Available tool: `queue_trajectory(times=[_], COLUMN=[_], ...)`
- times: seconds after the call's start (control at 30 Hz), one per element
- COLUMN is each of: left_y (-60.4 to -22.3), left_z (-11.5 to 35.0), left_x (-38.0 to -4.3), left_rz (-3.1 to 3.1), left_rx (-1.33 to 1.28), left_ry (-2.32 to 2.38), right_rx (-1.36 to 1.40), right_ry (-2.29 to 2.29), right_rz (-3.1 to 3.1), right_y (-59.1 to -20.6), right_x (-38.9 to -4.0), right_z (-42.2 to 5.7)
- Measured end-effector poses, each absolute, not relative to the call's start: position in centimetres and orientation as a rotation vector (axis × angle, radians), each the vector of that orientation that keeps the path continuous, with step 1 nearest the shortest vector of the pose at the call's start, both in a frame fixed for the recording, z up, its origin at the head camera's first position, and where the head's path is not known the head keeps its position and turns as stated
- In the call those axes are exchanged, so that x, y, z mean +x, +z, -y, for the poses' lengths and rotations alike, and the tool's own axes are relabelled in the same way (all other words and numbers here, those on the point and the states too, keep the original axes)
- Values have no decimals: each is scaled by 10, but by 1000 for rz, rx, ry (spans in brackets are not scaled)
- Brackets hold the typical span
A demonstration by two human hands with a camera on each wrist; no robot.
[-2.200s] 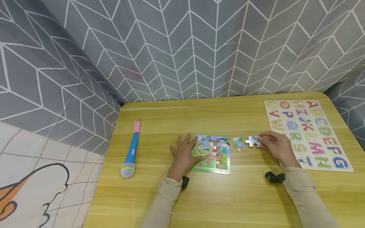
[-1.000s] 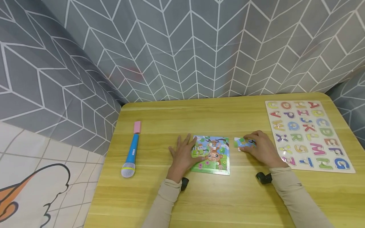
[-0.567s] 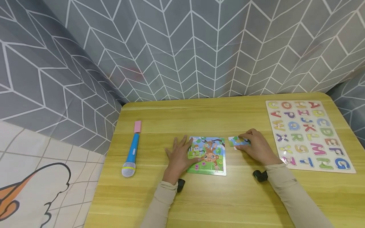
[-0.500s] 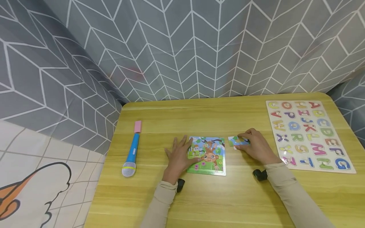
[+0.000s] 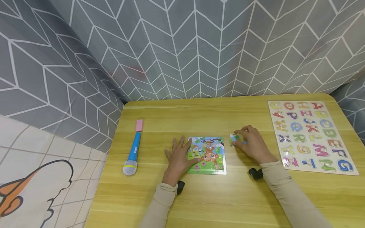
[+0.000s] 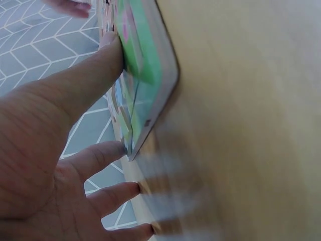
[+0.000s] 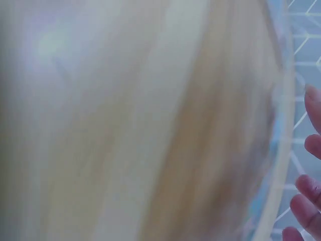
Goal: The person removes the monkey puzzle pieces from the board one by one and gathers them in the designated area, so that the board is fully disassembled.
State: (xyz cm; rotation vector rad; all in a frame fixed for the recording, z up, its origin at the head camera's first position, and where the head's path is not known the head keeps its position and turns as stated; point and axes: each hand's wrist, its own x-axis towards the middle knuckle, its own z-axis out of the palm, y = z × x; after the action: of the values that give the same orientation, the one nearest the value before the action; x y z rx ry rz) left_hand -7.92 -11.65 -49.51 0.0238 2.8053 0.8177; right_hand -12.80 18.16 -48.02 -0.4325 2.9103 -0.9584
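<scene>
In the head view, a monkey picture puzzle (image 5: 209,171) lies in its square tray on the table. My left hand (image 5: 178,161) rests at its left side with fingers spread and the thumb across the picture; the left wrist view shows the thumb (image 6: 95,68) over the green edge. To the puzzle's right, my right hand (image 5: 253,145) pinches jigsaw pieces (image 5: 233,138) between thumb and index finger. A bit of blue shows under that hand; the rest is covered. The right wrist view catches only its fingertips (image 7: 311,188) at the edge.
An alphabet board (image 5: 313,136) lies at the table's right. On the left are a toy microphone (image 5: 134,152) and a small pink block (image 5: 139,125). A patterned grey curtain (image 5: 199,47) hangs behind the wooden table (image 5: 211,199).
My right hand has carried a jigsaw piece leftward up to the other loose piece and now covers more of both. The puzzle tray and my left hand have shifted slightly left.
</scene>
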Motion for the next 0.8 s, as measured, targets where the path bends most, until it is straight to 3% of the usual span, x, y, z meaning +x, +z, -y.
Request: queue_trajectory(times=[0.8], left_y=[-492], left_z=[115], left_x=[-80], left_rz=[-2788], left_rx=[20], left_ry=[792], right_rx=[-627], right_ry=[-884], right_rz=[-2739], right_y=[-486], right_x=[-137], right_z=[-123])
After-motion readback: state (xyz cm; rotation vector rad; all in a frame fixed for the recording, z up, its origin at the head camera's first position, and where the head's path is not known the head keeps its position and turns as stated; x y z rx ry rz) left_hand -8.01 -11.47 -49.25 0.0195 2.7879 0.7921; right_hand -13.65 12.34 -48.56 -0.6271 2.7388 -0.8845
